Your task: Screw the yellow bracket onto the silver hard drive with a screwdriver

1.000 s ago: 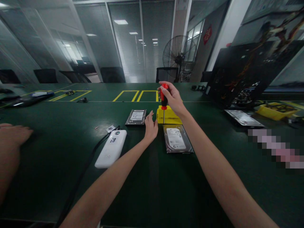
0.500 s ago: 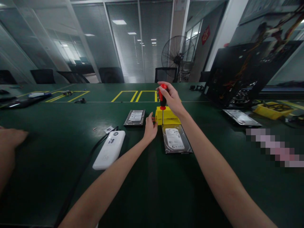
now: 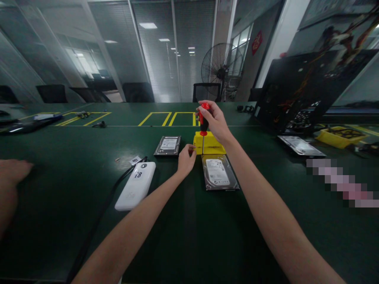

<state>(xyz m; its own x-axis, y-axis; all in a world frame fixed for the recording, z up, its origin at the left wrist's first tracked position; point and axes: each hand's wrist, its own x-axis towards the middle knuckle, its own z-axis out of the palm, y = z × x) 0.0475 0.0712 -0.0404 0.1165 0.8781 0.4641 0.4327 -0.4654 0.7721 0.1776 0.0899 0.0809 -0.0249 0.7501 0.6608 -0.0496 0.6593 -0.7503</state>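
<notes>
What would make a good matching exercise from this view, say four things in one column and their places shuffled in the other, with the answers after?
Things:
1. Screwdriver
2. White device
3. Fan
4. Left hand

Places:
A. Beyond the far edge of the green table
B. At the left end of the yellow block
C. Upright in the right hand
D. Lying beside a black cable

Pairs: 1-C, 2-D, 3-A, 4-B.

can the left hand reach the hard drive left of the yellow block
Probably yes: the left hand is close beside that hard drive, with nothing visible between them, though its fingers are at the yellow block.
</notes>
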